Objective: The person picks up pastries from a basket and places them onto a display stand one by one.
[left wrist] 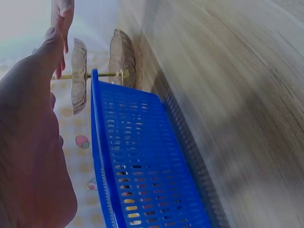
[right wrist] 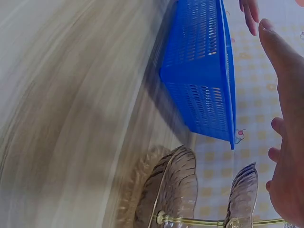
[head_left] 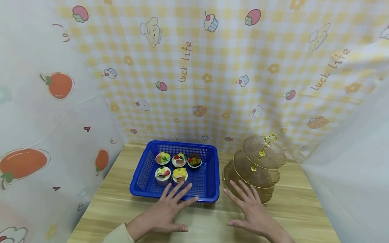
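Observation:
Fingers spread, my left hand [head_left: 165, 212] hovers over the near side of a blue plastic basket [head_left: 213, 175], holding nothing. Inside the basket, towards its left and middle, stand several small toy cupcakes with fruit-like toppings, among them one with yellow pieces [head_left: 180, 172] and one with a dark ring on top [head_left: 194, 160]. My right hand [head_left: 253, 214] is also spread and holds nothing, in front of a three-tier stand [head_left: 256, 172] with brownish see-through plates and a gold handle [head_left: 269, 137]. In the left wrist view, a gap shows between hand and basket [left wrist: 137, 123].
The basket and stand rest on a light wood-grain table [head_left: 291, 216], the stand to the basket's right. Behind hangs a yellow checked cloth [head_left: 188, 94] with cartoon prints. Pale printed sheeting [head_left: 60, 121] closes off the left side, and white sheeting [head_left: 352, 162] the right.

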A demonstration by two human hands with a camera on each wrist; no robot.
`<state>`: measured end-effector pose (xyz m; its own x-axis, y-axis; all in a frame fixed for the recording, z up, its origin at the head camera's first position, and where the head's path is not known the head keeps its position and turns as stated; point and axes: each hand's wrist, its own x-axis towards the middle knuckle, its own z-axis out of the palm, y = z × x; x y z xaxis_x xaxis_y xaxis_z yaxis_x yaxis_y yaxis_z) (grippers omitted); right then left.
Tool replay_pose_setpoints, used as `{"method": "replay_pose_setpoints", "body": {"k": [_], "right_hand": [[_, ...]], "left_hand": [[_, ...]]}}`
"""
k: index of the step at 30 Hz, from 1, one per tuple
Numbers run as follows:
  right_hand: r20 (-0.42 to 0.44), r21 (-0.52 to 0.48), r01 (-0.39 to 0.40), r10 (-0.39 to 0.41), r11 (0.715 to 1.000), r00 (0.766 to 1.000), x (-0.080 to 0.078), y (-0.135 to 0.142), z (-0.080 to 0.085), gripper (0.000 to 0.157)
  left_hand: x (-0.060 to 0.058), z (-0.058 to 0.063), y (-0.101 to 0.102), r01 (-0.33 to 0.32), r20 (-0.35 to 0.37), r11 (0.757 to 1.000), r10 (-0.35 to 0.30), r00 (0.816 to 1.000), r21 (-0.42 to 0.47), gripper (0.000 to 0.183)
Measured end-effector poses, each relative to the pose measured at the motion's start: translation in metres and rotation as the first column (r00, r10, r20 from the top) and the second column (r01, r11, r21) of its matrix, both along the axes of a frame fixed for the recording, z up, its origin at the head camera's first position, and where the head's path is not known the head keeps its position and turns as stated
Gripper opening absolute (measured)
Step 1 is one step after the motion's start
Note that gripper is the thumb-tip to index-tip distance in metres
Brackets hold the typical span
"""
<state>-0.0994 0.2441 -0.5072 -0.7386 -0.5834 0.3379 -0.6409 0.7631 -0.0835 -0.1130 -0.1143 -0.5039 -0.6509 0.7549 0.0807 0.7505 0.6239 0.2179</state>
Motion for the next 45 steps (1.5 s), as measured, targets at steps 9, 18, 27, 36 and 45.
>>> {"method": "replay_pose_setpoints", "body": {"k": [9,18,27,36,45], "right_hand": [[0.050,-0.050,-0.008,0.011,0.999,0.999,-0.022,-0.010,0.010,0.104],[0.271,-0.256,0.043,0.029,0.966,0.962,-0.074,-0.045,0.025,0.104],[0.553,-0.353,0.331,-0.089,0.875,0.828,-0.140,-0.101,0.015,0.103],[0.672,-0.417,0.486,-0.099,0.768,0.734,-0.183,-0.133,0.003,0.089],[0.680,-0.401,0.545,-0.160,0.736,0.716,-0.184,-0.148,-0.013,0.082]], "left_hand": [[-0.010,-0.005,-0.016,-0.130,0.003,0.984,0.131,0.991,0.119,0.084],[-0.028,-0.005,-0.056,-0.325,0.037,0.925,0.324,0.945,0.197,0.087],[-0.044,-0.021,-0.099,-0.478,0.123,0.842,0.463,0.878,0.249,0.087],[-0.045,-0.030,-0.130,-0.582,0.206,0.778,0.545,0.813,0.238,0.088],[-0.044,-0.039,-0.141,-0.630,0.276,0.756,0.576,0.770,0.180,0.092]]}}
